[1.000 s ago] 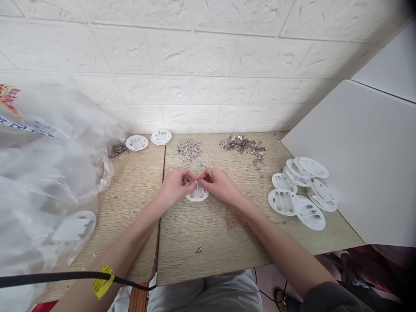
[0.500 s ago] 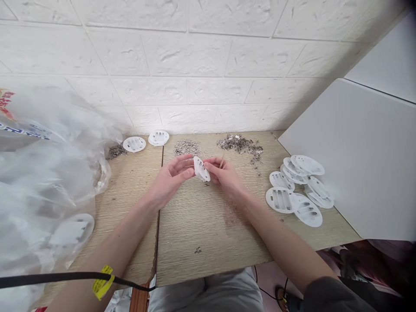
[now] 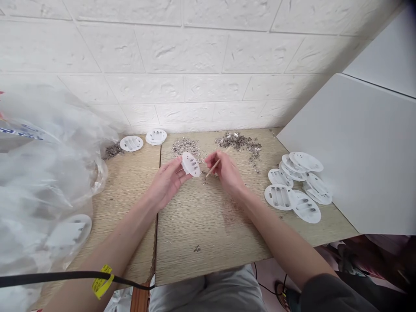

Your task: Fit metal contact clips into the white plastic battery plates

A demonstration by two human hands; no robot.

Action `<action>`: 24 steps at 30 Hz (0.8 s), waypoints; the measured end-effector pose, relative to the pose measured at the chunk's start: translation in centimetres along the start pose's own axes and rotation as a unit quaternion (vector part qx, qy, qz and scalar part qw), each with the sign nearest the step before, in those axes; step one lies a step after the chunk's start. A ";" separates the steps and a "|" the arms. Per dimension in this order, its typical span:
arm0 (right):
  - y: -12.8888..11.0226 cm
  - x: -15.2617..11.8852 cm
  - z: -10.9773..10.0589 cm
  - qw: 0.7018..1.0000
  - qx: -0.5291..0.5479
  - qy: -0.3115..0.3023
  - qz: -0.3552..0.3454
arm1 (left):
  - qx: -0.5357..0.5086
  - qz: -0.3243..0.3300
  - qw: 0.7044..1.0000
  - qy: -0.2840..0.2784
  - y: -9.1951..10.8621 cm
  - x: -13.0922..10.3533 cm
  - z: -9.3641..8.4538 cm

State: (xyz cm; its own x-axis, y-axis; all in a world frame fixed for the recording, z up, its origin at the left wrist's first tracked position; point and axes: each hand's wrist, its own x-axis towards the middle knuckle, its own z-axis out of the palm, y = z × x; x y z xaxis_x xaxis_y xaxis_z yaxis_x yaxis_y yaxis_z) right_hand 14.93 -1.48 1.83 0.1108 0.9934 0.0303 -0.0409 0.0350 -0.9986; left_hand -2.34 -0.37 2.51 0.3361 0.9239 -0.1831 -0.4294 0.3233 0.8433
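My left hand grips a round white plastic battery holder by its edge, tilted up off the table with its metal contacts facing right. Just to its right, my right hand is closed around a thin wooden stick, whose tip points down and left. Below that tip a small metal contact lies on the wood. Behind my hands are a pile of silvery small metal pieces and a darker pile of metal contacts.
Several white battery holders overlap on the right beside a grey panel. Two groups of holders sit at the back left. A clear plastic bag fills the left side. A black cable crosses the lower left.
My right hand has come away from the battery holder, and the stick now points down toward the table. My left hand has shifted slightly left, turning the holder's contacts more into view.
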 end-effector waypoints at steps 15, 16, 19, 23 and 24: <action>-0.3 -0.2 0.3 0.998 0.056 -0.021 -0.017 | 0.007 0.018 1.000 -0.007 -0.2 -0.1 0.0; -0.3 -0.3 0.3 0.998 0.053 -0.021 -0.018 | 0.006 0.018 1.000 -0.007 -0.2 -0.1 0.0; -0.3 -0.3 0.3 0.998 0.053 -0.019 -0.023 | 0.001 0.017 1.000 -0.007 -0.2 -0.1 0.0; -0.4 -0.3 0.3 0.998 0.054 -0.010 -0.027 | -0.004 0.018 1.000 -0.002 -0.1 -0.2 0.2; -0.5 -0.3 0.3 0.998 0.052 -0.009 -0.027 | -0.004 0.019 1.000 -0.001 0.0 -0.3 0.2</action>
State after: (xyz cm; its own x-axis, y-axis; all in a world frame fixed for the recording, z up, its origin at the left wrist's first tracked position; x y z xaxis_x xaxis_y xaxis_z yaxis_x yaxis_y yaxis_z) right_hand 14.65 -1.73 2.29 0.0972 0.9916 0.0855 -0.1388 0.0986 -0.9854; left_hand -2.24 -0.66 2.62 0.3213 0.9349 -0.1508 -0.4485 0.2905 0.8453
